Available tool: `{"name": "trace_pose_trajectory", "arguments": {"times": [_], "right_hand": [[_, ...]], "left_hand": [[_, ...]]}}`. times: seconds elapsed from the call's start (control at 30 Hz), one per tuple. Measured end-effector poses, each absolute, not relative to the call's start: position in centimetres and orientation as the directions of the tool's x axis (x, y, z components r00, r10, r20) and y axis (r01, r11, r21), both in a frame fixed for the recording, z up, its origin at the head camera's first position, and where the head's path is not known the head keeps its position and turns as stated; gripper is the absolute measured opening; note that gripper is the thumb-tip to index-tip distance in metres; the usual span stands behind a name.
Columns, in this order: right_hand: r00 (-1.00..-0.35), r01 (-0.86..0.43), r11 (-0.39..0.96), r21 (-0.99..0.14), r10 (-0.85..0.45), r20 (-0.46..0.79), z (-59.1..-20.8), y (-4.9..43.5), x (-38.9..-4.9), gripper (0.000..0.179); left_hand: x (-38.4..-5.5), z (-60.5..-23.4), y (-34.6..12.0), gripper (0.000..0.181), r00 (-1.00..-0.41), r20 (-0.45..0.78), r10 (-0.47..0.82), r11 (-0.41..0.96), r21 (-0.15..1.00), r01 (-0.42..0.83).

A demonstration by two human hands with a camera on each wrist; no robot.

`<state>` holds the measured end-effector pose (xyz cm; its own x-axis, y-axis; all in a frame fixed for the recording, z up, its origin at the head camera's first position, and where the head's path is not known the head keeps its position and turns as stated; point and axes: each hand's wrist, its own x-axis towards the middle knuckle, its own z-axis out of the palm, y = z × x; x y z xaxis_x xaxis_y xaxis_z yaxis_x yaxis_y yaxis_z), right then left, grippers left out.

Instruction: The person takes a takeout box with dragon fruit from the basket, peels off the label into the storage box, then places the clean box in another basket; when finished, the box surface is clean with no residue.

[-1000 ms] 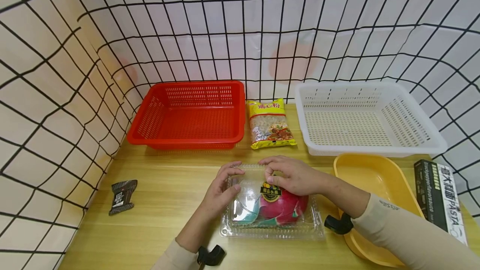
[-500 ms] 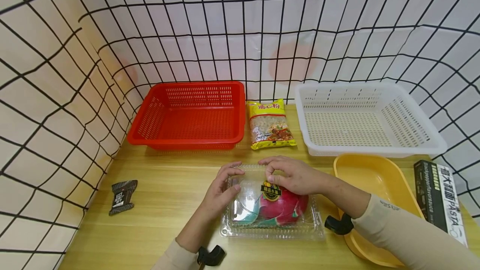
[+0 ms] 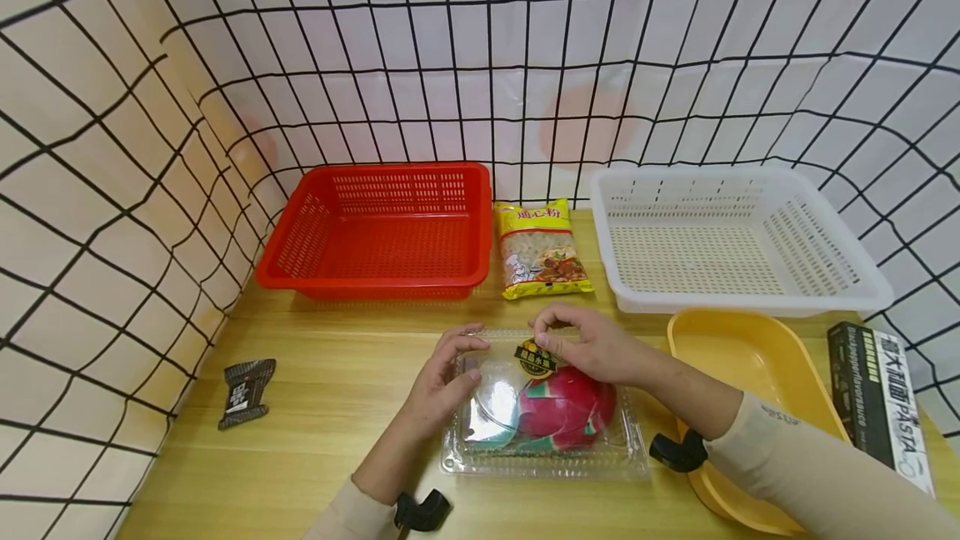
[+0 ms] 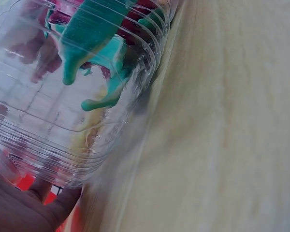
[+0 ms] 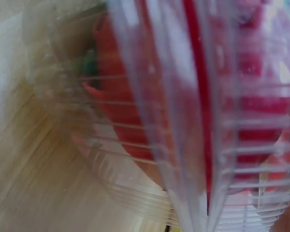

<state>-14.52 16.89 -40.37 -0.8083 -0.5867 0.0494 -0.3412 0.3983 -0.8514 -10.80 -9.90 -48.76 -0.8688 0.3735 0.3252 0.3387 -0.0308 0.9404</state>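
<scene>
A clear plastic clamshell box [image 3: 480,457] lies on the wooden table, lid down, with a red-and-green dragon fruit [image 3: 573,413] inside. My left hand [image 3: 438,386] holds the box at its left side, thumb on the lid and fingers along the far left corner; the left wrist view shows those fingers [image 4: 63,205] against the ribbed wall. Above the lid, my right hand [image 3: 596,347] pinches the edge of a round black-and-gold sticker [image 3: 535,360] between thumb and index finger. Whether the sticker still touches the lid I cannot tell. The right wrist view is blurred.
At the back stand a red basket [image 3: 375,283] and a white basket [image 3: 738,304], with a yellow macaroni bag [image 3: 543,250] between them. A yellow tub [image 3: 738,332] and a black pasta box [image 3: 877,398] sit right. A small dark packet [image 3: 246,392] lies left.
My right hand has lifted and shifted slightly away from me, and the sticker has moved with it toward the far left, baring more of the dragon fruit. My left hand stays put.
</scene>
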Motion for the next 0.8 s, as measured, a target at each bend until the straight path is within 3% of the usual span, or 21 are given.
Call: {"name": "trace_pose_trajectory", "arguments": {"times": [0.33, 0.8], "right_hand": [[-0.885, -0.247, 0.454, -0.856, -0.466, 0.008, -39.5, 17.2, -14.3, 0.005], [-0.912, -0.278, 0.578, -0.767, -0.409, 0.022, -37.6, 20.2, -12.5, 0.007]], "left_hand": [[-10.7, -48.7, -10.0, 0.035, -0.868, 0.328, 0.374, -0.027, 0.939, 0.344], [-10.7, -49.0, -10.1, 0.034, -0.869, 0.326, 0.373, -0.021, 0.939, 0.344]]}}
